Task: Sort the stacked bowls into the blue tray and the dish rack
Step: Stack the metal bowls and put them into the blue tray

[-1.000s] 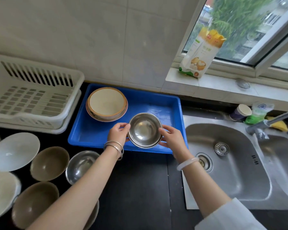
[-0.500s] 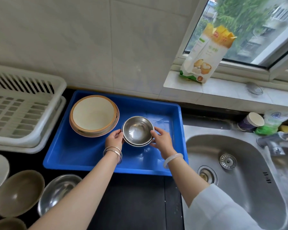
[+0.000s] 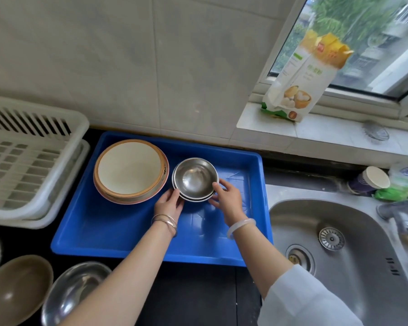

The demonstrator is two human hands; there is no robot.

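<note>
1. The left hand (image 3: pixel 169 203) and right hand (image 3: pixel 227 196) are curled against opposite sides of the stacked steel bowls (image 3: pixel 194 178), so the nest is kept together
2. The stack is held low inside the blue tray (image 3: pixel 151 255), just beside the cream bowls (image 3: pixel 130 170), seemingly to save room
3. The dish rack (image 3: pixel 28 165) is left for other bowls, it is judged

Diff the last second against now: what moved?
The steel bowls, gripped by left hand and right hand throughout, went from the blue tray's front edge deeper in, beside the beige bowls. Beige bowls and dish rack stayed put.
</note>
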